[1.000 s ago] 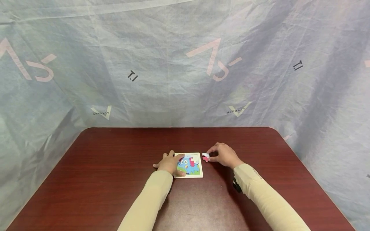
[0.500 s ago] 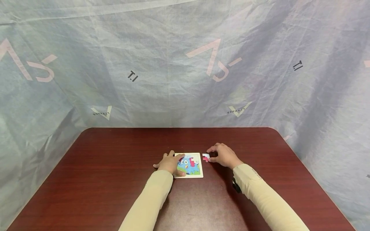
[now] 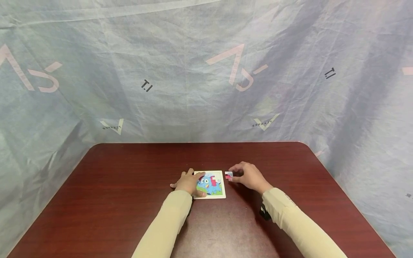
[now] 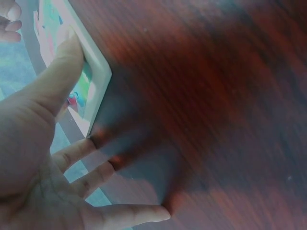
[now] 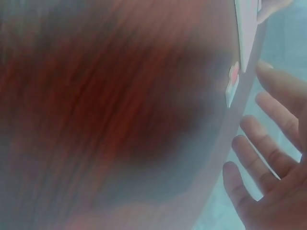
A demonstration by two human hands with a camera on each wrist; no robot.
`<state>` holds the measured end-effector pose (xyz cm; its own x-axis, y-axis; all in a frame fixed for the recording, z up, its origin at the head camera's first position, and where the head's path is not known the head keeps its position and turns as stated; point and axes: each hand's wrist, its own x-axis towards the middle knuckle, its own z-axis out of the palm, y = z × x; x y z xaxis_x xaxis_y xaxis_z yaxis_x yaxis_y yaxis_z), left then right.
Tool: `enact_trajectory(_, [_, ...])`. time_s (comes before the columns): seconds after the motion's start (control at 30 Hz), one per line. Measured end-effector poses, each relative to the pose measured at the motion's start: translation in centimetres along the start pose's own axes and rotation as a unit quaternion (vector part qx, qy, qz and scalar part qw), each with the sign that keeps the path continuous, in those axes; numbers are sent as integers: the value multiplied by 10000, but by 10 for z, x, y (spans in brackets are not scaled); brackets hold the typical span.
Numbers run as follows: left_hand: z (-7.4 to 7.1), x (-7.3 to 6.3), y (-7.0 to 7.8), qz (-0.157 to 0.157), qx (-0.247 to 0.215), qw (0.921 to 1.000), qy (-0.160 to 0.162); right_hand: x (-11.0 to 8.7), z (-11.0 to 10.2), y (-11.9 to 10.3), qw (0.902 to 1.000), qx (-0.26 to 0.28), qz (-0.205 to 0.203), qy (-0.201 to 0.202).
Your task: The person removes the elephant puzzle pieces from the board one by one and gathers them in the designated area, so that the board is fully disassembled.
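Head view faces forward and down, while closer wrist views share its puzzle board (image 3: pixel 223 184)

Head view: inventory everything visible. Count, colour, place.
table: 1, reddish-brown, across the lower half
jigsaw puzzle: 1, white-framed, blue creature picture with an upper-right gap, on the table
loose jigsaw piece: 1, pink and whitish, right of the puzzle
fabric backdrop: count unclear, pale grey-blue with printed marks, behind and beside the table
black wrist item: 1 clearly visible, right wrist
sleeves: 2, cream, from the bottom edge
left hand: 1, bare, at the puzzle's left side
right hand: 1, bare, by the loose piece
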<state>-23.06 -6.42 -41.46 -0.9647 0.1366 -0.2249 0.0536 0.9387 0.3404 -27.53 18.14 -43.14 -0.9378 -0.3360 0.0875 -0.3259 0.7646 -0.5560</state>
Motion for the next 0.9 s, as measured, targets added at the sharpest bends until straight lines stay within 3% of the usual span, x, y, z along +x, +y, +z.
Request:
enact_trajectory(0.3, [1,1,-1,-29,-12,10000,-33,-4,4,-7,9983,514,249,81])
enact_trajectory(0.9, [-1,-1,1,-64,-42,9999,-78,-7,22,-22,9945,906,499,154])
